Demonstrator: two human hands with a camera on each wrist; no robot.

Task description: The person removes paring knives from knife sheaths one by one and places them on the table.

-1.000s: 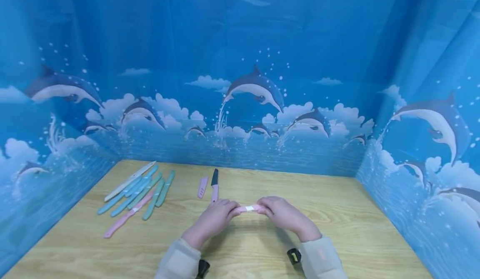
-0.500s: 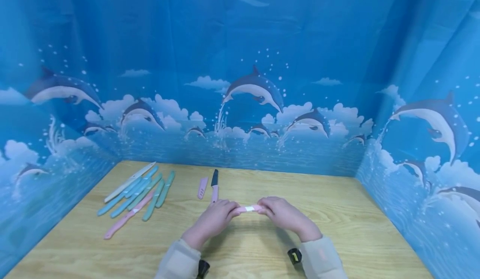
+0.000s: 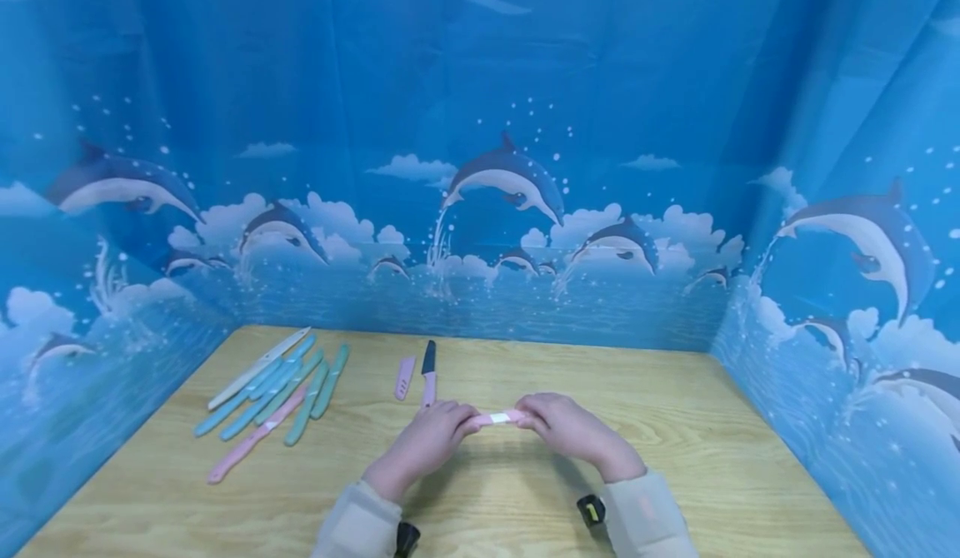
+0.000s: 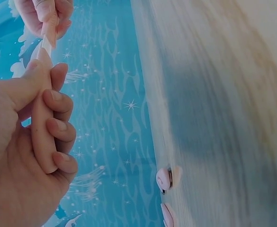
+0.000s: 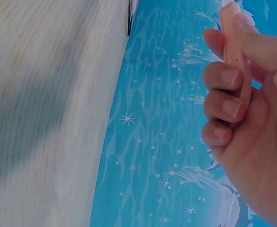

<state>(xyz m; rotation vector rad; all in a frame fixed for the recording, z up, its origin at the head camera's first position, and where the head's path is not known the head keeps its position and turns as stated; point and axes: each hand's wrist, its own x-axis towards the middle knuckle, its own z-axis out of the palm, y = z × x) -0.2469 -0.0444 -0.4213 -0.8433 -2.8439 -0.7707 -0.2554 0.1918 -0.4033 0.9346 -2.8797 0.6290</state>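
A pink knife [image 3: 498, 418] is held level above the table between both hands, with a short white section at its middle. My left hand [image 3: 431, 443] grips the handle [image 4: 44, 125], fingers curled round it. At the other end my right hand [image 3: 573, 435] holds the pink sheath part [image 5: 233, 40] between thumb and curled fingers. Whether the white section is blade or a label, I cannot tell. Just beyond the left hand lies a lilac knife [image 3: 430, 366] with a dark bare blade, its handle end hidden by that hand. A lilac sheath [image 3: 405, 377] lies beside it.
Several knives in blue, green, pink and white lie in a loose pile on the left, including a white knife [image 3: 258, 369] and a pink knife [image 3: 258, 435]. The wooden table [image 3: 712, 458] is bounded by a blue dolphin-print curtain [image 3: 480, 291].
The hands keep the same hold on the pink knife at nearly the same spot. The head view has shifted very slightly; the things on the table stay put.
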